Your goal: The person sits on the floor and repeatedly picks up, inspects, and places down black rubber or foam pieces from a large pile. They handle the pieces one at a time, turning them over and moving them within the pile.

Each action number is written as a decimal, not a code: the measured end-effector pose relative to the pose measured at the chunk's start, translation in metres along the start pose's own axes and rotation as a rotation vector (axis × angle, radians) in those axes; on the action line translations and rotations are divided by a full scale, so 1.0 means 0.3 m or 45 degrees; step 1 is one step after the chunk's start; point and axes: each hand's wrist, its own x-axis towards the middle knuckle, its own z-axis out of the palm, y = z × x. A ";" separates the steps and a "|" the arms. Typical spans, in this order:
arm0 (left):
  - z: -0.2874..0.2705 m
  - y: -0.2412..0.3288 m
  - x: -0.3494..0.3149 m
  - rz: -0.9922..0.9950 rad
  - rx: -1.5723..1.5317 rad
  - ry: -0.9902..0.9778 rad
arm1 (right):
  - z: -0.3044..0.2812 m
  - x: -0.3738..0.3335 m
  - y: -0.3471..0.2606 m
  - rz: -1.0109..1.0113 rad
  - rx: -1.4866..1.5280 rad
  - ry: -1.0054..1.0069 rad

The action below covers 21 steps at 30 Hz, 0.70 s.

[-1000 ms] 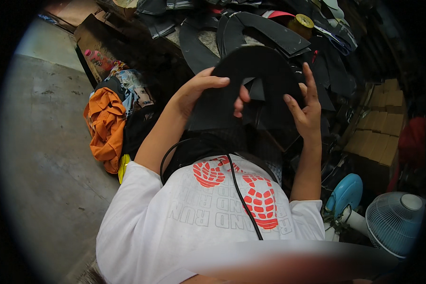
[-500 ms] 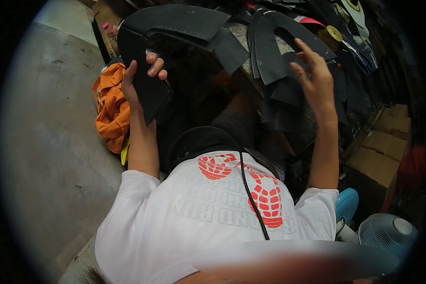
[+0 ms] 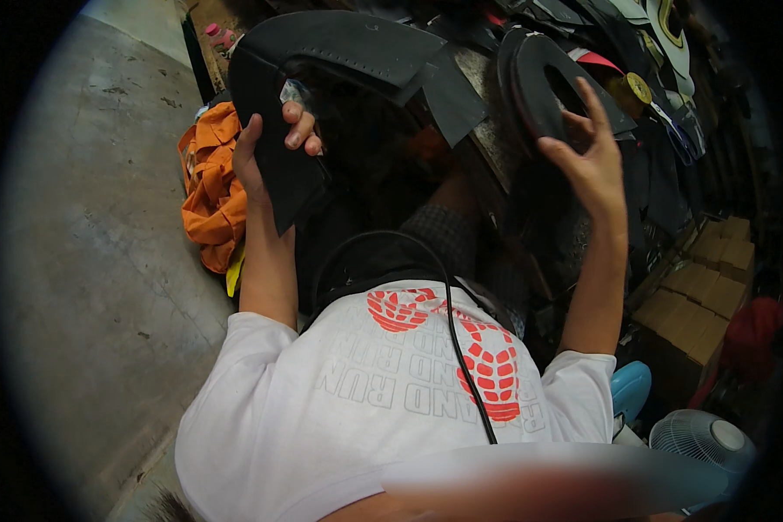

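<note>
My left hand (image 3: 274, 150) is closed round one end of a curved black shoe upper piece (image 3: 348, 45), with a row of small holes along its inner edge. The piece arches up and away over my lap, its far end near the bench. My right hand (image 3: 590, 157) grips a black U-shaped shoe upper piece (image 3: 539, 83) at the bench, the thumb on its near side and some fingertips in its opening. Its index finger points upward. Several similar black pieces lie against that one, and I cannot tell how many my fingers hold.
Orange cloth (image 3: 213, 187) hangs beside my left forearm. Scissors (image 3: 672, 126) and a yellow roll (image 3: 638, 87) lie at the far right of the bench. Cardboard boxes (image 3: 696, 291) and a white fan (image 3: 703, 439) stand to my right. Grey floor (image 3: 104, 217) spreads on the left.
My right hand has come down onto the U-shaped black piece and taken hold of it, tipping it up. The left hand still holds its piece, shifted slightly right and down in view.
</note>
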 end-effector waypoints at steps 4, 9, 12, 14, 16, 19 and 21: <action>0.006 0.010 -0.006 -0.006 -0.014 -0.008 | -0.115 0.033 -0.007 0.191 0.448 0.078; 0.019 0.010 -0.008 0.068 0.032 0.130 | -0.113 0.035 -0.042 0.034 0.427 0.154; 0.010 0.017 -0.009 0.072 0.065 0.130 | -0.100 0.023 -0.080 -0.177 0.403 0.248; -0.005 0.027 -0.004 0.003 -0.006 -0.027 | -0.098 0.011 -0.103 -0.269 0.345 0.258; -0.020 0.039 -0.002 -0.032 -0.046 -0.101 | -0.083 0.001 -0.111 -0.329 0.348 0.213; -0.035 0.051 -0.003 -0.026 -0.049 -0.088 | -0.018 -0.001 -0.084 -0.331 0.119 0.222; -0.039 0.056 -0.004 -0.017 -0.068 -0.058 | 0.028 0.010 -0.054 -0.335 -0.165 0.216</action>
